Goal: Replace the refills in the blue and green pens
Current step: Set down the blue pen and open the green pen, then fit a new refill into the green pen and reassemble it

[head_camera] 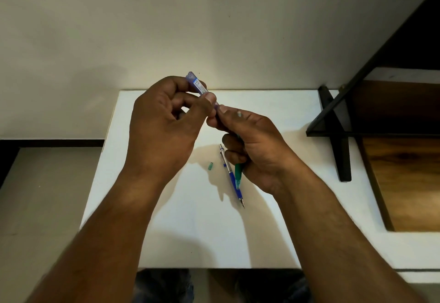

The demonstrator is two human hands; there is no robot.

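Green pen point(238, 174) sits gripped in the right hand point(257, 145), which also pinches what looks like a blue refill tube point(197, 86) held by the left hand point(159, 124).

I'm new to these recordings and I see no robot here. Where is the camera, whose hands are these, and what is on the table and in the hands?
There is no machine: a person works with bare hands, and the single picture comes from a camera worn on their head, looking forward and down. The left hand grips a translucent blue tube with a white label; whether it is a pen barrel or a refill sleeve cannot be told. The right hand pinches the tube's lower end, and its other fingers are curled round a green pen. On the white table lie a blue pen, a small green cap and a tiny blue piece. A black frame stands at the right.
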